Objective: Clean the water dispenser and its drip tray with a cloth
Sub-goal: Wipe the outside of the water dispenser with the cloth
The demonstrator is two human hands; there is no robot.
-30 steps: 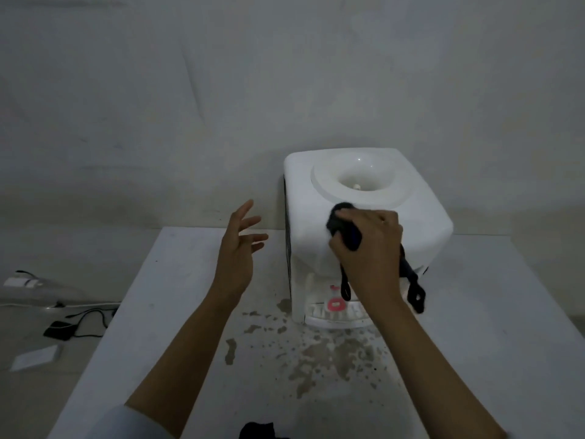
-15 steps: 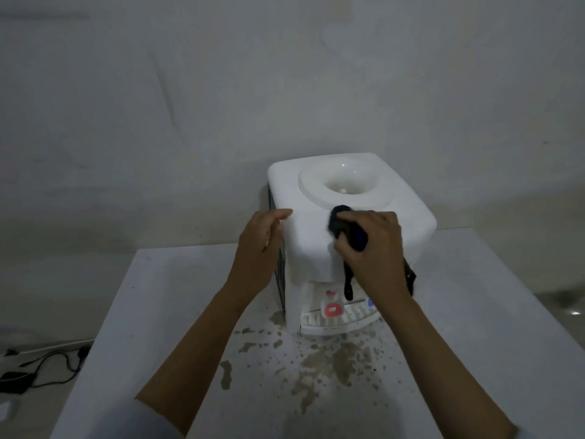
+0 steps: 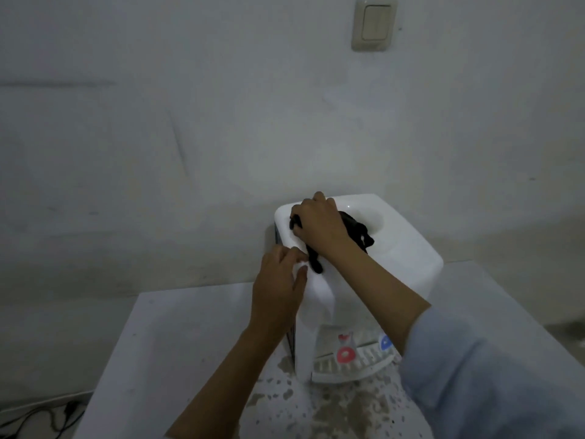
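While the right hand (image 3: 319,226) clutched the black cloth (image 3: 356,231) atop the water dispenser (image 3: 405,258), the left hand (image 3: 278,289) gripped the dispenser's near corner; firm bracing and overlapping strokes would likely clean best.

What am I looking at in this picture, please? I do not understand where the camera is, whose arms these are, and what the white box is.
The camera sits on a person's head and looks forward and down, so the two arms are the wearer's own. The white box is a small water dispenser standing on a white table against a wall. The right hand presses a black cloth onto the dispenser's top, wiping it. The left hand holds the dispenser's front left corner. Low on the front are a red tap and a blue tap, above the slotted drip tray. The table in front of the dispenser is stained with blotches. A light switch is on the wall.
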